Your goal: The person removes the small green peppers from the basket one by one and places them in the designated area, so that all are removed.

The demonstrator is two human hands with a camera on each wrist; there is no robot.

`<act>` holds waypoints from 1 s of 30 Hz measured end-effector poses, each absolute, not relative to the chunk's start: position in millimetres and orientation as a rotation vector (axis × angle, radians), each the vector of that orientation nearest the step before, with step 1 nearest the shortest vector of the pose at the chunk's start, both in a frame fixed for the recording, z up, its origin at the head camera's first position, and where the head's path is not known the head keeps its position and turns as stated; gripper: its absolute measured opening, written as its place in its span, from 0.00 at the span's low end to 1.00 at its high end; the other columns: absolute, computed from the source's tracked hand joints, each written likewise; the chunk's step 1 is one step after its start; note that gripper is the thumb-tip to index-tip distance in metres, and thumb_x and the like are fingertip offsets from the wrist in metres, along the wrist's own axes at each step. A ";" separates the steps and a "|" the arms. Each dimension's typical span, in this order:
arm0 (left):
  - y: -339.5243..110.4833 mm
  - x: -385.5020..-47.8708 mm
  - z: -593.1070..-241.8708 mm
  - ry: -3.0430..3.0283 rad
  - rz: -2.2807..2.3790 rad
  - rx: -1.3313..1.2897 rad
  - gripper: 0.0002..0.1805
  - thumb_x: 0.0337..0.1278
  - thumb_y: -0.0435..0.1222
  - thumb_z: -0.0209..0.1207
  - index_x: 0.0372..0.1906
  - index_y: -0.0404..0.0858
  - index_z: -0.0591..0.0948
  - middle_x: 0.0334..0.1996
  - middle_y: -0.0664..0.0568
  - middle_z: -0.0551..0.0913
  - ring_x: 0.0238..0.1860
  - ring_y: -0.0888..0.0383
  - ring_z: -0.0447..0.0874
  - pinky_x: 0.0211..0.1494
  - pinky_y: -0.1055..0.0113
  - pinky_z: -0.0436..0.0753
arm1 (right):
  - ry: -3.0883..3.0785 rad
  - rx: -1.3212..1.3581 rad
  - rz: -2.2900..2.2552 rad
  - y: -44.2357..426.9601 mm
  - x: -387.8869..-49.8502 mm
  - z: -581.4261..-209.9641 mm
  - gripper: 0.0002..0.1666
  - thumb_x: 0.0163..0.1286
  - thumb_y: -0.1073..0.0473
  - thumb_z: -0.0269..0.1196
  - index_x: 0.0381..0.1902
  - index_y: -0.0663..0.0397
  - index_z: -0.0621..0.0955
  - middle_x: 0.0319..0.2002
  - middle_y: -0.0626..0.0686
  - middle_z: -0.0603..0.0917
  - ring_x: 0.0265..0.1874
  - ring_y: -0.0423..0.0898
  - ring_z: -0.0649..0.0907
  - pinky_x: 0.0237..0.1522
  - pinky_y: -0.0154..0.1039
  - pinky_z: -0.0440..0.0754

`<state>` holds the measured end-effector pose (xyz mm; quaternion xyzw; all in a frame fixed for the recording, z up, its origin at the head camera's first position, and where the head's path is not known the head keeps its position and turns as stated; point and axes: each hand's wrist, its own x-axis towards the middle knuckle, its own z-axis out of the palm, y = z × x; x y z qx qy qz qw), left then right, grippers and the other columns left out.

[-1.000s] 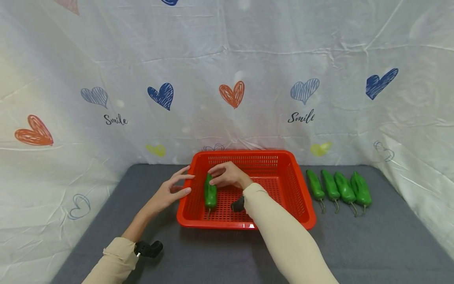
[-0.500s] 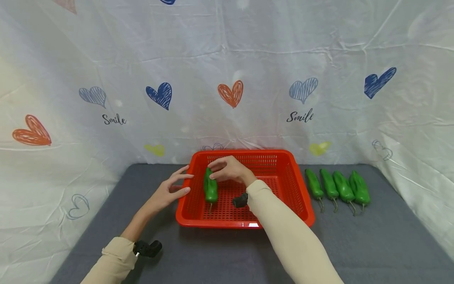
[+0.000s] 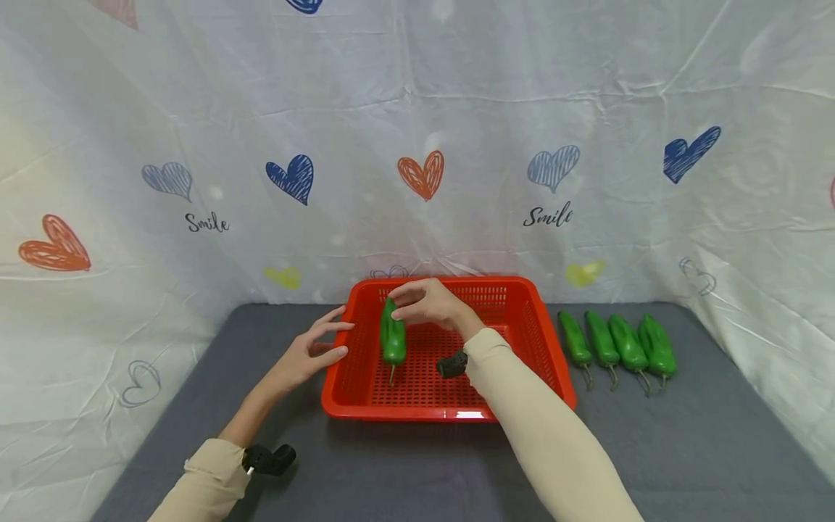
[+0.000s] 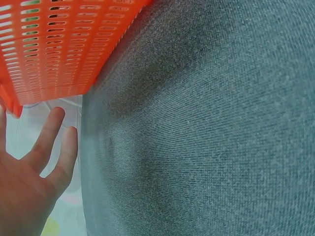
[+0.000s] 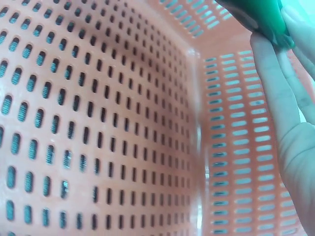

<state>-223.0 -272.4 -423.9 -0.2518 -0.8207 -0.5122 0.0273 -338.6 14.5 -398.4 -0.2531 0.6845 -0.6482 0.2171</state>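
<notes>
In the head view my right hand (image 3: 430,304) pinches a long green chili pepper (image 3: 393,341) near its tip, over the left part of a red plastic basket (image 3: 450,413). The pepper's stem points toward me. In the right wrist view the thumb and fingers hold the pepper (image 5: 266,19) above the slotted basket floor (image 5: 98,123). My left hand (image 3: 309,354) is at the basket's left rim, its fingers spread and fairly straight. The left wrist view shows part of that hand (image 4: 29,187) beside the basket wall (image 4: 59,54); its contact with the rim is partly hidden.
Several more green chili peppers (image 3: 616,344) lie in a row on the grey tablecloth (image 3: 404,471), right of the basket. A white curtain with printed hearts (image 3: 417,109) hangs behind the table.
My right hand has lifted the pepper a little and drawn it away from me and slightly right. The left hand stays at the basket's rim.
</notes>
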 end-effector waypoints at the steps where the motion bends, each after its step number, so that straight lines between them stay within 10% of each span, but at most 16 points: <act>1: -272.6 -223.2 -424.6 -2.535 -1.582 -0.778 0.24 0.70 0.30 0.60 0.69 0.35 0.74 0.79 0.44 0.54 0.71 0.38 0.61 0.61 0.42 0.75 | 1.898 -0.704 -1.800 15.5 -338.5 -397.0 0.24 0.64 0.72 0.71 0.59 0.66 0.82 0.52 0.61 0.84 0.48 0.55 0.85 0.52 0.55 0.81; 30: -274.2 -222.5 -424.3 -2.521 -1.567 -0.815 0.24 0.70 0.29 0.60 0.69 0.35 0.74 0.79 0.44 0.54 0.73 0.42 0.59 0.60 0.58 0.77 | 1.803 -0.735 -1.906 37.6 -335.5 -337.9 0.26 0.65 0.74 0.69 0.61 0.65 0.81 0.56 0.64 0.80 0.53 0.59 0.83 0.51 0.52 0.83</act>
